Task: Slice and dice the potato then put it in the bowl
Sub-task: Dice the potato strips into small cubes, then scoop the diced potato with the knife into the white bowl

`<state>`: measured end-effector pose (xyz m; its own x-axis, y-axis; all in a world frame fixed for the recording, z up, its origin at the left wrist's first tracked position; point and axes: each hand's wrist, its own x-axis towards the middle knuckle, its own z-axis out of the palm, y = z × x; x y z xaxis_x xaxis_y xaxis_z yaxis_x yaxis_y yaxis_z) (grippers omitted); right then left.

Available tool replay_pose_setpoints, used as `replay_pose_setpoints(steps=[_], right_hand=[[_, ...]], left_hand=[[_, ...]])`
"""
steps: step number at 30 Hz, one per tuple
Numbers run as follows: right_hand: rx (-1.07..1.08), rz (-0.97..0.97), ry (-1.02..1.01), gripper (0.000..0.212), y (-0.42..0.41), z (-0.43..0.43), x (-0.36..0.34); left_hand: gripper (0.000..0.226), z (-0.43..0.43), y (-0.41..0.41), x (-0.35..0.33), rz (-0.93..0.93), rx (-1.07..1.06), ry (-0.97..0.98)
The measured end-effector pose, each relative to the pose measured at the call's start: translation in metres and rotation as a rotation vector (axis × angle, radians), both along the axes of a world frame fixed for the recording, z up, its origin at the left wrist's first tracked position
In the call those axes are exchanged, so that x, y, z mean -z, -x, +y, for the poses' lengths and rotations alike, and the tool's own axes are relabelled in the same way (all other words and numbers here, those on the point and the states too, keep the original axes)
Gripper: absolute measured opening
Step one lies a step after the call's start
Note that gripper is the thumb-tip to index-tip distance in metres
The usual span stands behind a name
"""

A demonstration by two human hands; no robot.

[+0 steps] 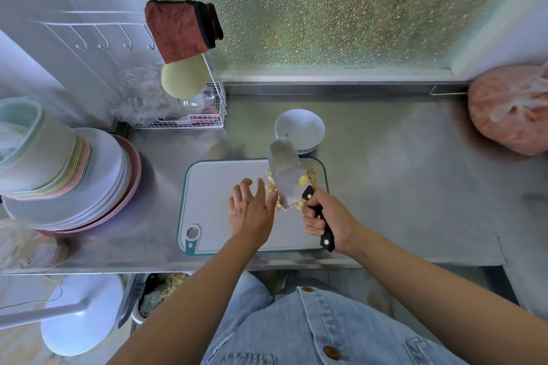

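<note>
The right hand [321, 216] grips the black handle of the cleaver [286, 178], and its wide blade lies tilted over the diced potato [274, 187], probably to collect the pieces for the bowl [299, 129]. The left hand [252, 207] is open with straight fingers beside the pile, as a wall against the blade. The potato is small pale-yellow cubes on the far right part of the cutting board [213, 187], just near of the white bowl.

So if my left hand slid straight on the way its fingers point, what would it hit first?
Probably the diced potato: the left hand is open over the cutting board, fingers pointing away, and the pile sits just off its thumb side, the cleaver right behind it. Height is hard to judge.
</note>
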<state>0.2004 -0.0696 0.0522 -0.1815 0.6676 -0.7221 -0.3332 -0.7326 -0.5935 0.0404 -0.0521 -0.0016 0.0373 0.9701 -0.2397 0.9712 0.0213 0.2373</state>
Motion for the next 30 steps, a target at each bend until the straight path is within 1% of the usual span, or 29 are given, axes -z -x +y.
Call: replay_pose_setpoints(steps=[2,4,6,9,11,12,14,16,19,22,24,26,27,28,30], right_hand=[[0.003,-0.020,-0.007,0.022,-0.003,-0.002,0.002],[-0.017,-0.034,-0.012,0.021,-0.005,-0.003,0.005],[-0.029,-0.027,-0.016,0.019,-0.007,-0.004,0.005],[-0.021,-0.023,-0.038,0.018,-0.014,-0.007,0.003],[-0.026,-0.046,-0.062,0.018,-0.018,-0.007,0.000],[-0.027,-0.059,-0.069,0.018,-0.020,-0.007,0.000],[-0.032,-0.096,-0.079,0.019,-0.024,-0.008,0.000],[-0.026,-0.120,-0.085,0.019,-0.026,-0.008,0.001],[-0.011,-0.127,-0.106,0.020,-0.033,-0.010,0.001],[0.011,-0.149,-0.152,0.021,-0.041,-0.010,0.003],[0.050,-0.162,-0.187,0.021,-0.048,-0.010,0.007],[0.104,-0.188,-0.225,0.022,-0.057,-0.010,0.010],[0.127,-0.218,-0.245,0.023,-0.061,-0.009,0.012],[0.149,-0.250,-0.262,0.023,-0.066,-0.008,0.014],[0.202,-0.271,-0.263,0.020,-0.073,-0.006,0.019]], left_hand=[[0.057,-0.001,0.001,0.000,-0.028,0.007,-0.050],[0.055,-0.002,-0.005,-0.001,-0.066,0.104,-0.116],[0.053,-0.001,-0.008,0.001,-0.058,0.157,-0.104],[0.053,0.000,-0.004,0.003,0.006,0.071,-0.026],[0.050,-0.001,-0.002,0.004,0.040,0.059,-0.051],[0.044,0.000,-0.003,0.003,0.028,0.069,-0.082],[0.031,0.005,-0.007,0.002,-0.062,0.034,-0.121],[0.021,0.010,-0.011,-0.001,-0.149,-0.075,-0.116],[0.005,0.017,-0.018,-0.003,-0.206,-0.220,-0.075],[0.018,0.024,-0.022,-0.001,-0.290,-0.311,-0.002],[0.020,0.030,-0.022,0.001,-0.337,-0.353,0.030],[0.038,0.036,-0.021,0.001,-0.407,-0.394,0.081],[0.043,0.039,-0.020,0.000,-0.456,-0.415,0.110],[0.042,0.043,-0.020,0.001,-0.499,-0.422,0.123],[0.032,0.057,-0.022,0.004,-0.580,-0.439,0.141]])
